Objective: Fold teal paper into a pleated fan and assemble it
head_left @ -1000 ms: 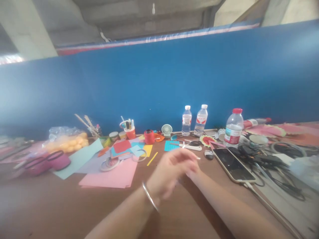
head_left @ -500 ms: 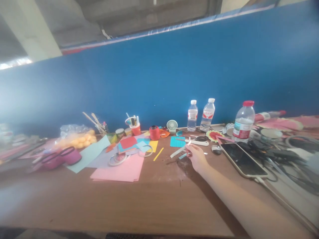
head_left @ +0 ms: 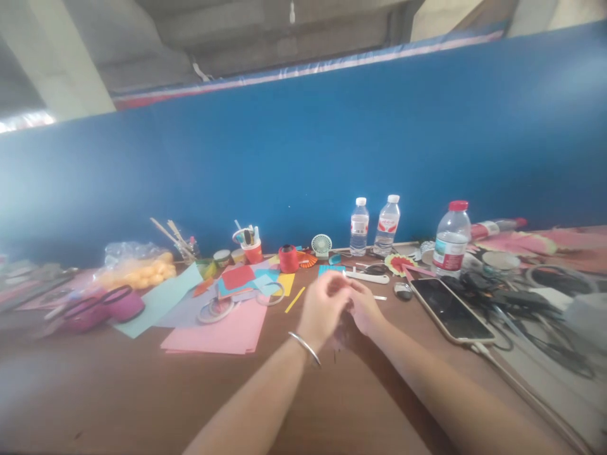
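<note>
My left hand (head_left: 324,309), with a metal bangle on the wrist, and my right hand (head_left: 364,311) meet over the brown table (head_left: 142,392), fingers curled toward each other. Whatever sits between the fingertips is hidden by the hands. A blue ribbed paper piece (head_left: 327,270) and a white cutter (head_left: 367,277) lie just beyond them. A yellow paper strip (head_left: 294,299) lies to the left of my left hand.
Pink paper sheets (head_left: 222,330), tape rings (head_left: 215,309), a red thread spool (head_left: 288,258), a pen cup (head_left: 253,251) and a small fan (head_left: 321,244) lie left and behind. Water bottles (head_left: 359,225), a phone (head_left: 449,309) and tangled cables (head_left: 526,303) fill the right. A blue wall (head_left: 303,158) backs the table.
My left hand was out of view half a second ago and has come back beside my right hand. The white strip my right hand held near the blue paper is now hidden.
</note>
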Motion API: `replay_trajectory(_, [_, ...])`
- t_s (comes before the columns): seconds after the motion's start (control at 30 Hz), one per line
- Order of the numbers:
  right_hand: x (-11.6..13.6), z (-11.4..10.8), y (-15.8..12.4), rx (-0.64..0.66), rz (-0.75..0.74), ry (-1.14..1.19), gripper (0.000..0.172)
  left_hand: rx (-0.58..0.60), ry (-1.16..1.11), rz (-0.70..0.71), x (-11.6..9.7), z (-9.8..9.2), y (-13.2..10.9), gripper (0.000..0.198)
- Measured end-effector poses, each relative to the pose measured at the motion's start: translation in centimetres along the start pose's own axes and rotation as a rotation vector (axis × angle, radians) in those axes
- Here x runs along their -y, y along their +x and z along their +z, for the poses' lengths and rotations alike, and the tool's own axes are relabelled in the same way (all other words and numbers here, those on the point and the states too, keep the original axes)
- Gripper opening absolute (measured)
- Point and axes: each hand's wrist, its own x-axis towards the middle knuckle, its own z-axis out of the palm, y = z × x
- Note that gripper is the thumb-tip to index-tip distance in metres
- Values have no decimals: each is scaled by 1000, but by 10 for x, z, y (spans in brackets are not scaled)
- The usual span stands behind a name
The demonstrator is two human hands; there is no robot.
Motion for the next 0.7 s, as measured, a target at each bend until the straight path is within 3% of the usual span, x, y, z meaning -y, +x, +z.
replay_trajectory(0.07, [-1, 2, 0, 60, 32, 55, 23, -81, 60, -30, 22, -25, 32, 16])
replay_trajectory(0.1, [-2, 3, 0, 77, 40, 80, 23, -67, 117, -94, 35, -35, 39, 17])
replay_trajectory(0.2, [-7, 3, 2, 68, 56, 128, 26, 85, 151, -314, 70, -50, 35, 26])
replay_trajectory(0.27, [-9, 2, 4, 36, 58, 137, 26, 157, 146, -350, 84, -51, 27, 24])
replay_trajectory(0.7, [-8, -3, 9, -74, 96, 190, 25, 101, -63, -299, 87, -52, 26, 22])
